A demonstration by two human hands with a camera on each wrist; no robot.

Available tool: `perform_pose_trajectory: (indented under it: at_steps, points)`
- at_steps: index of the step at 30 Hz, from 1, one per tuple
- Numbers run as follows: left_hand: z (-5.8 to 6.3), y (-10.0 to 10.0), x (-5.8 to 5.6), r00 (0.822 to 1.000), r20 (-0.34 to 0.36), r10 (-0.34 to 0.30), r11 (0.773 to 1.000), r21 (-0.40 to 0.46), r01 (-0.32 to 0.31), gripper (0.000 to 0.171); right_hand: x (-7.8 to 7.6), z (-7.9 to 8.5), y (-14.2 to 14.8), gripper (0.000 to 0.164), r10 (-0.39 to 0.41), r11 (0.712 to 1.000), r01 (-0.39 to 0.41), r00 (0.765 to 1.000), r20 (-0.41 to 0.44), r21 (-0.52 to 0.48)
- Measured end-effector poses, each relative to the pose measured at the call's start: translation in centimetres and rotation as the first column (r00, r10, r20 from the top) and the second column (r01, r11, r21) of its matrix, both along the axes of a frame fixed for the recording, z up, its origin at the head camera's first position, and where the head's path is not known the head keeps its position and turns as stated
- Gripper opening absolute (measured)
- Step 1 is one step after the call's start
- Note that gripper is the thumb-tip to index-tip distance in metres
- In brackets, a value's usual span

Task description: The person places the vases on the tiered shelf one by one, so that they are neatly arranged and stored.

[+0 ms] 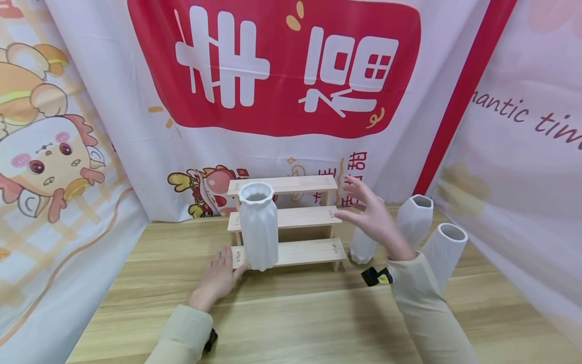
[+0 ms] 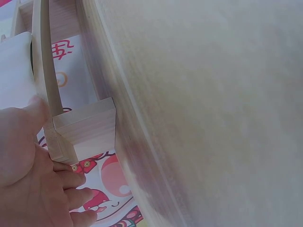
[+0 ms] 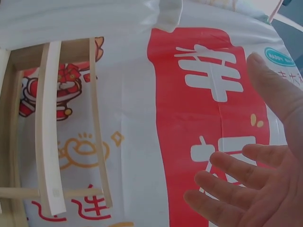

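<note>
A white fluted vase (image 1: 259,232) with a scalloped rim stands upright near the left end of the lowest step of a three-step wooden shelf stand (image 1: 313,251). My left hand (image 1: 217,277) rests against that step's left end. In the left wrist view, its thumb touches the board's edge below the vase (image 2: 16,71), and the other fingers extend past the board end. My right hand (image 1: 373,215) is raised at the stand's right side, fingers spread, holding nothing. Behind and below it, partly hidden, is another white vase (image 1: 362,246).
Two more white vases, one faceted (image 1: 415,222) and one smooth and tapered (image 1: 445,253), stand at the right, the latter partly covered by my sleeve. Printed cloth (image 1: 295,121) hangs behind and on both sides of the wooden table (image 1: 291,323).
</note>
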State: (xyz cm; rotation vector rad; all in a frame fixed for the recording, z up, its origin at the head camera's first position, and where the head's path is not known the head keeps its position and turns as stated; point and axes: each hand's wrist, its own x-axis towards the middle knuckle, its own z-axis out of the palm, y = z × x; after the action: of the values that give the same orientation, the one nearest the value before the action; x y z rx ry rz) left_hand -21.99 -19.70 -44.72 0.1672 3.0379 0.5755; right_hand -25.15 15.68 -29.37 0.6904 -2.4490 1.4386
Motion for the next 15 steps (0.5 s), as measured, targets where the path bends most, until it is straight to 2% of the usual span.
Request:
perform_pose_trajectory:
  at_steps: [5, 15]
  points:
    - [0.0, 0.1, 0.1, 1.0, 0.004, -0.002, 1.0, 0.009, 0.002, 0.074, 0.3, -0.3, 1.2, 0.078, -0.005, 1.0, 0.005, 1.0, 0.019, -0.016]
    - [0.0, 0.0, 0.1, 1.0, -0.013, -0.011, 1.0, -0.019, 0.01, 0.074, 0.9, -0.5, 4.1, 0.078, -0.079, 0.996, 0.079, 0.997, -0.015, 0.027]
